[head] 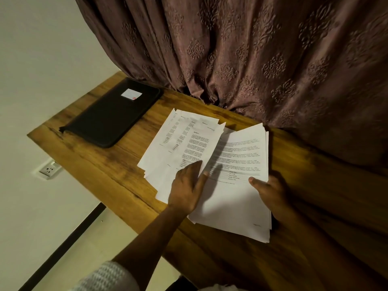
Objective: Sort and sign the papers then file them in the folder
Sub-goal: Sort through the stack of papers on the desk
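Observation:
Several printed sheets (180, 141) lie fanned out on the wooden table (100, 171). My left hand (186, 185) rests flat on them, fingers straight, with the thumb lifting the edge of the top sheet. My right hand (270, 192) grips a thicker stack of papers (237, 181) at its right edge, thumb on top and fingers hidden beneath. The stack overlaps the fanned sheets. A black zipped folder (111, 114) with a small white label lies closed at the far left of the table. No pen is in view.
A brown patterned curtain (262, 55) hangs over the table's far edge. A wall socket (49, 169) sits on the pale wall left of the table, below its edge. The table's left edge runs close to the folder.

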